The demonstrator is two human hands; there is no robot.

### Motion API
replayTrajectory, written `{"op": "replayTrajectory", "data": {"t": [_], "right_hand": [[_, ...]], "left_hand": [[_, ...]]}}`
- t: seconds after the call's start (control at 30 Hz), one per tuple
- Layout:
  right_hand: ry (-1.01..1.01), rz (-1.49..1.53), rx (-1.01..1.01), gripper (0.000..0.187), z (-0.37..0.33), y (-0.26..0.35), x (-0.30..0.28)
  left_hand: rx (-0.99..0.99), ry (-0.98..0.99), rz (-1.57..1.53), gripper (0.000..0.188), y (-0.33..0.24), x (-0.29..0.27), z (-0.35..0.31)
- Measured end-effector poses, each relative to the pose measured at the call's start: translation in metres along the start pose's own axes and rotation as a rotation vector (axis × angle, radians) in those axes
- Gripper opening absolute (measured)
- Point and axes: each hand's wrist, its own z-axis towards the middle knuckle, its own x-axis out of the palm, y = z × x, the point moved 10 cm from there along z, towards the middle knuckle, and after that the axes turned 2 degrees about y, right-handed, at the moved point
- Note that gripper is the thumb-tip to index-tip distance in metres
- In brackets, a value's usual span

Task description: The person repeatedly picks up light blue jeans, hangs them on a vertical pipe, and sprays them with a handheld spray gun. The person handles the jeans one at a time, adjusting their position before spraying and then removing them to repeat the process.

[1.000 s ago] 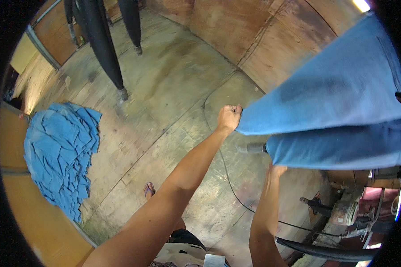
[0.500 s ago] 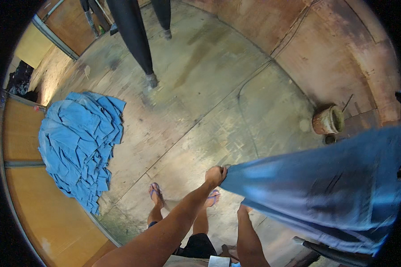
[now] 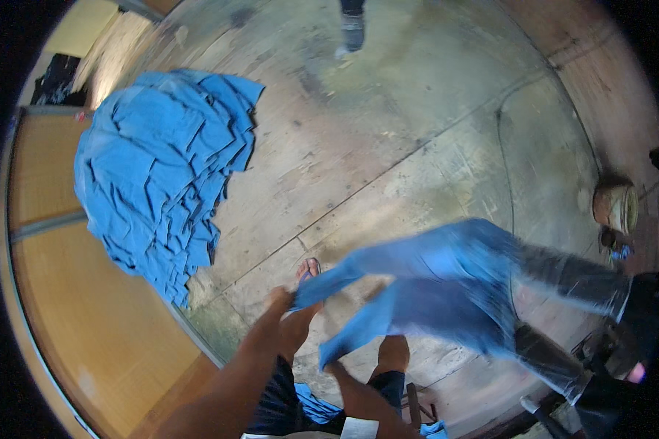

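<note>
A pair of blue jeans (image 3: 447,256) stretches from my hands toward the right, blurred by motion. Its far end meets two worn black leg-shaped forms (image 3: 575,282), and whether it still covers part of them is hard to see. My left hand (image 3: 277,298) is closed on the end of one trouser leg, in front of my sandalled foot (image 3: 308,269). Lower and further right, my right hand (image 3: 334,367) grips the end of the other leg, with its fingers partly hidden by the cloth.
A large heap of blue denim (image 3: 168,161) lies on the floor at left, beside wooden panels (image 3: 88,314). A stained bucket (image 3: 613,207) stands far right, near a floor cable (image 3: 501,146). Another dark leg form (image 3: 352,25) hangs at the top. Blue cloth (image 3: 315,404) lies by my legs.
Both hands have drawn the jeans leftward and toward me, uncovering black leg forms at the right. The trouser legs now hang apart. My view has shifted, bringing the denim heap nearer.
</note>
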Motion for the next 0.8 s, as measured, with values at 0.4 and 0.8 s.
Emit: {"op": "replayTrajectory", "data": {"t": [0.4,0.8], "right_hand": [[0.013,-0.156,0.028,0.066,-0.146,0.110,-0.167],[0.105,-0.449,-0.539,0.054,-0.388,0.338,-0.142]], "left_hand": [[0.364,0.316,-0.346,0.051,0.161,0.056,-0.121],[0.678,0.042,-0.913,0.054,0.090,-0.109,-0.289]]}}
